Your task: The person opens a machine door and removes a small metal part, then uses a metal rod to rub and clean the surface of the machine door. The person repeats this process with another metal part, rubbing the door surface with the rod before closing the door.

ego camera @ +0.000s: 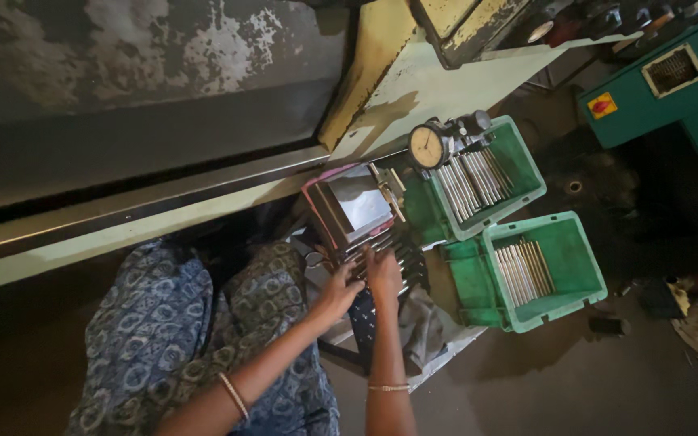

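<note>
My left hand (337, 291) curls over a row of thin metal rods (401, 257) that lie side by side on a dark tray in front of my lap. My right hand (383, 270) rests flat on the same rods, fingers stretched out, right beside the left hand. Just beyond the hands stands a shiny metal block in a pink frame (353, 206). A round dial gauge (428, 145) on a stand sits behind it. Whether the left fingers lift any rod is hidden.
Two green plastic crates (527, 153) (583, 250) to the right hold more metal rods. A pale green machine bed (163, 218) runs along the left. A teal cabinet (672, 89) stands at the top right. A grey cloth (422, 323) lies under the tray.
</note>
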Action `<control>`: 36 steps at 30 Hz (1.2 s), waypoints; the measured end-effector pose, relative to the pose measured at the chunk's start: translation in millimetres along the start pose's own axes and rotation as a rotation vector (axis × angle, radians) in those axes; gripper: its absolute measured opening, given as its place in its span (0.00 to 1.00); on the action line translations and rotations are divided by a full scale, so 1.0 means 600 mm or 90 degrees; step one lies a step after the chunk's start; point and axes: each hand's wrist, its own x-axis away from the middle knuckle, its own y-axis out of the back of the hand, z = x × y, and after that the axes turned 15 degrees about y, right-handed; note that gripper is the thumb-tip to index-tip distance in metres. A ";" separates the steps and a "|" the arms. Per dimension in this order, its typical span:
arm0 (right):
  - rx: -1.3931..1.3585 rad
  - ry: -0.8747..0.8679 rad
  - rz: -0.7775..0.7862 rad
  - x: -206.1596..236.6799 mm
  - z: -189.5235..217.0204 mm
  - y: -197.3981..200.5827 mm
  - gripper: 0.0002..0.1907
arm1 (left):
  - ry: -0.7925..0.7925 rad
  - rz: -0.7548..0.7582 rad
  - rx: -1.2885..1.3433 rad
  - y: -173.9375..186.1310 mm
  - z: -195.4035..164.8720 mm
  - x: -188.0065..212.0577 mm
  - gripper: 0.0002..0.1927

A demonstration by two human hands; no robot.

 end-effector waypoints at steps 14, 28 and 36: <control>0.122 0.002 0.024 0.011 0.007 0.011 0.26 | 0.121 0.024 0.163 0.037 0.004 0.004 0.15; -1.397 -0.407 0.170 0.072 0.016 0.000 0.15 | -0.320 -0.182 -0.091 0.070 -0.045 0.089 0.32; -1.181 -0.429 0.031 0.156 0.166 0.057 0.14 | -0.362 -0.271 -0.095 0.118 -0.156 0.186 0.18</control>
